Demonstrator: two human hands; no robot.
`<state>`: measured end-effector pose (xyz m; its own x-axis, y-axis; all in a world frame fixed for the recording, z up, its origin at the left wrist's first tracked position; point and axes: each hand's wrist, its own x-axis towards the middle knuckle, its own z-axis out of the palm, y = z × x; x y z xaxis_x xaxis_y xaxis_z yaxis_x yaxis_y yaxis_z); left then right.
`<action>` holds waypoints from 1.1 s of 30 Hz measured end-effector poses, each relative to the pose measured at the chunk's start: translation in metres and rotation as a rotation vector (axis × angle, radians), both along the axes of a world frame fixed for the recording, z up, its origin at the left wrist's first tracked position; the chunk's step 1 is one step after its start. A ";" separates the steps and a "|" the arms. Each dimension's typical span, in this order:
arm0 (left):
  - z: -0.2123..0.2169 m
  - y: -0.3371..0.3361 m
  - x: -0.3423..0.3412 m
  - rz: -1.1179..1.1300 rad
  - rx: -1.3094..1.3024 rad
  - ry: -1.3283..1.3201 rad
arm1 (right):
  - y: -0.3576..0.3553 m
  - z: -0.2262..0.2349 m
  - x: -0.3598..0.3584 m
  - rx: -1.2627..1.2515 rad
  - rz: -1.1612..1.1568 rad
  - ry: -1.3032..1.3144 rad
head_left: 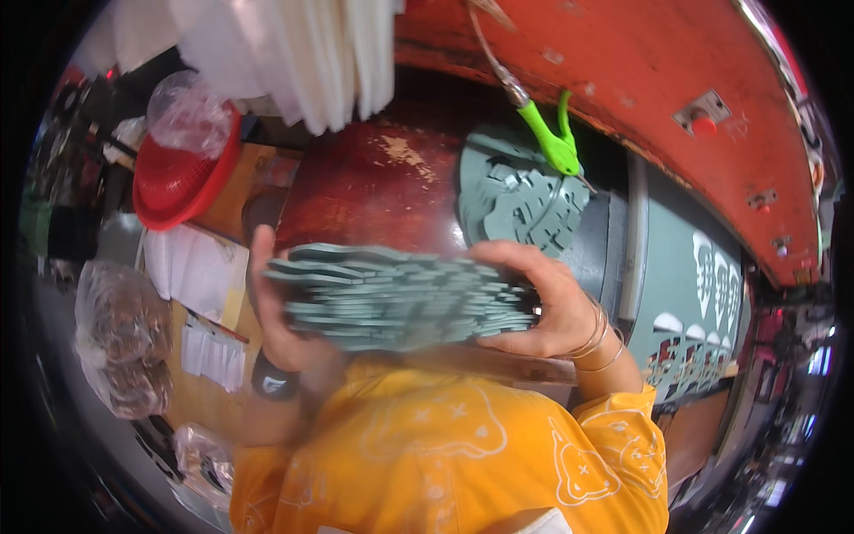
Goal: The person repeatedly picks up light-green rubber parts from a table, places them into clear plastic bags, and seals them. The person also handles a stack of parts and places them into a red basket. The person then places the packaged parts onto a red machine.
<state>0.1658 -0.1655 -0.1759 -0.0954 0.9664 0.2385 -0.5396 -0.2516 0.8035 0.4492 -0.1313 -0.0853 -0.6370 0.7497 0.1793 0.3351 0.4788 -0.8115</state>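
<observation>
We are gripping a stack of grey-green cutouts (400,298) at mid-frame, our left hand (280,311) clasping its left end and our right hand (543,303) curling fingers around its right end. Behind it, a worn red machine (374,187) is filling the centre. A red basket (182,178) is sitting upper left, above papers (191,267) on a yellowish bench (236,191).

Thick stack of grey-green die-cut foam pieces (400,296), horizontal, gripped at both ends.
</observation>
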 end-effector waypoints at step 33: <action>-0.044 -0.003 -0.017 -0.098 -0.028 0.518 | 0.016 -0.086 -0.023 0.083 -0.078 -0.179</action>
